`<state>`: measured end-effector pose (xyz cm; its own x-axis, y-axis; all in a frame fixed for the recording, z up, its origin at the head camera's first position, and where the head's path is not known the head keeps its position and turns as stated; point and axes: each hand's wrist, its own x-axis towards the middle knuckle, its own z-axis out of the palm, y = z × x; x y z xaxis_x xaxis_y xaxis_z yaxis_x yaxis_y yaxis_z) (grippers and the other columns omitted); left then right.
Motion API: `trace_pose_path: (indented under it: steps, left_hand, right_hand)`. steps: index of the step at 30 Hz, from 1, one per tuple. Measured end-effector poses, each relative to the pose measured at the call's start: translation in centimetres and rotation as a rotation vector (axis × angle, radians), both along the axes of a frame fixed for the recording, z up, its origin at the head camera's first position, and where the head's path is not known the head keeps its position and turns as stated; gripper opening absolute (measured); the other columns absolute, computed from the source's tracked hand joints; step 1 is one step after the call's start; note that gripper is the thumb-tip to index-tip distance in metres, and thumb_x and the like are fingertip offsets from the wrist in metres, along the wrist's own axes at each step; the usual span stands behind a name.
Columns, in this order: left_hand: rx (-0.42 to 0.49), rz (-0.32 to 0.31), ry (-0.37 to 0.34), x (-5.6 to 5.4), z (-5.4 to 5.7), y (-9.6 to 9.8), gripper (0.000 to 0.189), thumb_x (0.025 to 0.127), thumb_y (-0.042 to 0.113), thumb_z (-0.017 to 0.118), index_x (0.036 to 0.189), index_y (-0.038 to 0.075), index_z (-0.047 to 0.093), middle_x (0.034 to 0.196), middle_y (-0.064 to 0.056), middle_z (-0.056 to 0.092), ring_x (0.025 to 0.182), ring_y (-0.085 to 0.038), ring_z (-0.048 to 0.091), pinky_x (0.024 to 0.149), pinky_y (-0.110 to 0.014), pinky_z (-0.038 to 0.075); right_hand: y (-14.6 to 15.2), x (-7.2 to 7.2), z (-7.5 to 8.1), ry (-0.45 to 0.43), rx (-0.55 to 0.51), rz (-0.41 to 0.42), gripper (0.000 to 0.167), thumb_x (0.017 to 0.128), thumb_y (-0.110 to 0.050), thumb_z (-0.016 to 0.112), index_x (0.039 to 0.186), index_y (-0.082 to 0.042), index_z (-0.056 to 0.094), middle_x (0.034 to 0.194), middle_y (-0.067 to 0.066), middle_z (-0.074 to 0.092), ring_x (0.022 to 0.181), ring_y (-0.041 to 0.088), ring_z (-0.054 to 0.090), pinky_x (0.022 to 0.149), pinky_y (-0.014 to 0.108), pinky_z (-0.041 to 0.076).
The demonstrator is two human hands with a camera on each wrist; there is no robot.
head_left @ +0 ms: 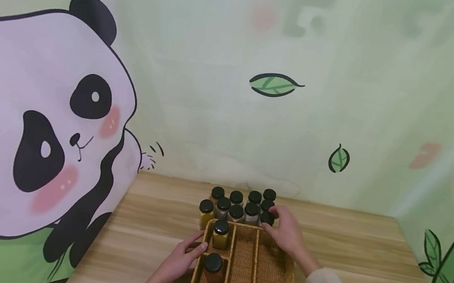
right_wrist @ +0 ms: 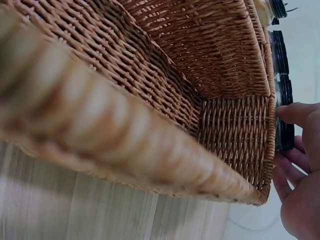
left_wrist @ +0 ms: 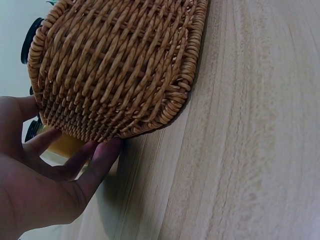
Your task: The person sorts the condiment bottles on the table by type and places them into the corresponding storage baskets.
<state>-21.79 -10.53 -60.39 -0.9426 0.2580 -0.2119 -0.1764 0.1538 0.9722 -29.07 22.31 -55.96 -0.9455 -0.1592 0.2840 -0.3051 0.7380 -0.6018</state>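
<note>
A woven basket (head_left: 242, 268) with dividers stands on the table. My left hand (head_left: 178, 260) holds its left side, thumb at the rim; in the left wrist view the fingertips (left_wrist: 107, 150) press the woven corner. Inside the left column are a jar of yellow spice (head_left: 220, 240) and, nearer me, a jar of reddish-brown spice (head_left: 214, 276), both black-lidded. Behind the basket's far right corner, my right hand (head_left: 287, 231) grips a black-lidded spice jar (head_left: 267, 217) between thumb and fingers. The right wrist view shows that lid (right_wrist: 286, 125) just past the rim, its contents hidden.
Several more black-lidded spice jars (head_left: 236, 212) stand grouped behind the basket, one with yellow contents (head_left: 204, 220) at the left end. The wooden table (head_left: 350, 253) meets a printed wall cloth (head_left: 213, 111) with a panda at the back.
</note>
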Motion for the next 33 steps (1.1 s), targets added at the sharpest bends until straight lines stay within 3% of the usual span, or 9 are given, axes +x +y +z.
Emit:
trace_pose_path:
  steps: [11, 21, 33]
  left_hand:
    - [-0.019, -0.014, 0.001, -0.5, 0.4, -0.1, 0.069, 0.109, 0.044, 0.059, 0.166, 0.013, 0.037, 0.152, -0.030, 0.048, 0.137, -0.049, 0.050, 0.092, -0.058, 0.060]
    - [-0.034, -0.011, 0.002, -0.5, 0.3, -0.4, 0.067, 0.110, 0.043, 0.058, 0.165, 0.013, 0.037, 0.152, -0.030, 0.048, 0.137, -0.050, 0.050, 0.093, -0.058, 0.060]
    - [-0.011, -0.022, -0.001, -0.2, 0.2, -0.1, 0.068, 0.110, 0.043, 0.058, 0.166, 0.012, 0.036, 0.151, -0.032, 0.047, 0.137, -0.052, 0.049, 0.092, -0.059, 0.060]
  right_hand:
    - [2.8, 0.5, 0.8, 0.042, 0.017, 0.014, 0.038, 0.090, -0.002, 0.082, 0.123, 0.009, 0.065, 0.118, 0.023, 0.066, 0.111, 0.041, 0.064, 0.098, 0.059, 0.052]
    - [7.3, 1.0, 1.5, 0.049, 0.111, -0.001, 0.039, 0.091, -0.002, 0.081, 0.123, 0.011, 0.065, 0.118, 0.026, 0.065, 0.108, 0.043, 0.065, 0.093, 0.060, 0.054]
    - [9.6, 0.8, 2.4, -0.017, 0.186, 0.041, 0.033, 0.090, -0.004, 0.083, 0.115, 0.006, 0.062, 0.109, 0.020, 0.069, 0.103, 0.039, 0.067, 0.090, 0.059, 0.055]
